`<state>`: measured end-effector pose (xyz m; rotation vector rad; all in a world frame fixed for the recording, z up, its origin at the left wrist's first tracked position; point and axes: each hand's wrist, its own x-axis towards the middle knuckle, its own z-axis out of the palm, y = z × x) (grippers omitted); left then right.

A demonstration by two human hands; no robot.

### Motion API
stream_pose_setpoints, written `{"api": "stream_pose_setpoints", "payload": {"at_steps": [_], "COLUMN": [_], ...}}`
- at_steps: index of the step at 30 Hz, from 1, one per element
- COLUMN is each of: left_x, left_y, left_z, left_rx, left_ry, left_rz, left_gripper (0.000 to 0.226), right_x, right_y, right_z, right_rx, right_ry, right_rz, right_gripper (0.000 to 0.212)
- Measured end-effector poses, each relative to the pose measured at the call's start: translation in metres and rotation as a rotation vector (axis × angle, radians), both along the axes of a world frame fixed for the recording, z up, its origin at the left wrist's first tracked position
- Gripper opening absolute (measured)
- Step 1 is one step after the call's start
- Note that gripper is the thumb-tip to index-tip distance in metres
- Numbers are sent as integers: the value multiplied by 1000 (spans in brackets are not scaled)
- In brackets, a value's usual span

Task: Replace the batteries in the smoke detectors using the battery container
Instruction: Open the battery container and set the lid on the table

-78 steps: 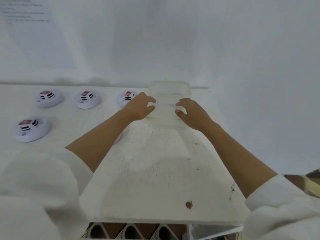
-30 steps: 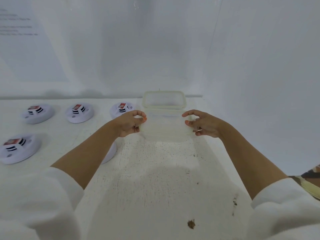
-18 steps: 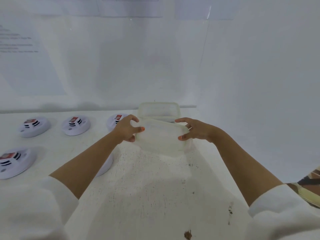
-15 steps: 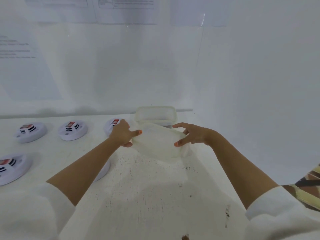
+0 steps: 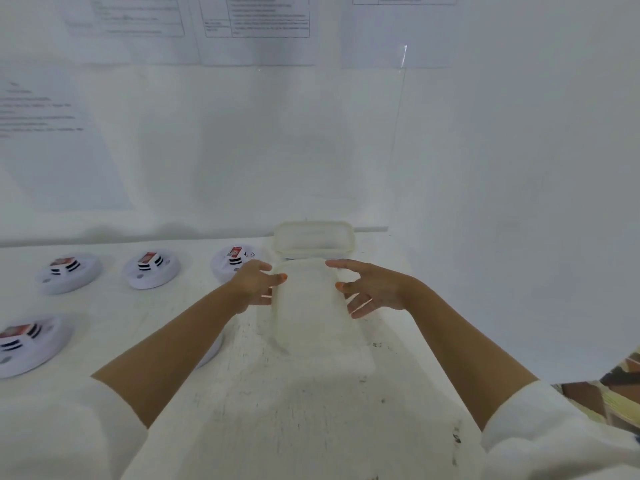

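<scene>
Lid (image 5: 308,306) off the battery container (image 5: 313,230), just in front of it; my left hand (image 5: 254,284) and right hand (image 5: 372,289) flank it, fingers spread, thumbs touching. Smoke detectors (image 5: 150,270): swaps all pending, I'd say.

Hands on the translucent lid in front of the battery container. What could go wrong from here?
Slip: only fingertips of the left hand and right hand touch the translucent lid, fingers spread; it may drop onto the table.
Knock: the left forearm lies over a half-hidden smoke detector; drawing the arm back may shove it.
</scene>
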<state>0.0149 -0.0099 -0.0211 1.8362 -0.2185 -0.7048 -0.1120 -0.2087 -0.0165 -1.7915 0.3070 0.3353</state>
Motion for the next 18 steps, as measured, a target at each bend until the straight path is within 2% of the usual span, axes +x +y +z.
{"api": "stream_pose_setpoints", "payload": {"at_steps": [3, 7, 11, 15, 18], "left_x": [1, 3, 6, 6, 7], "left_y": [2, 2, 0, 0, 0], "left_z": [1, 5, 3, 1, 0], "left_rx": [-14, 34, 37, 22, 19], "left_ry": [103, 130, 155, 172, 179], "left_rz": [-71, -131, -152, -133, -123], "left_gripper": [52, 42, 41, 40, 44], "right_x": [1, 1, 3, 3, 2], "right_y": [3, 3, -1, 1, 4], "right_z": [-4, -11, -22, -22, -17], "right_rx": [48, 151, 249, 233, 110], "right_ry": [-11, -20, -25, -56, -131], "right_rz": [-5, -8, 12, -5, -80], "right_gripper": [54, 42, 34, 29, 24]}}
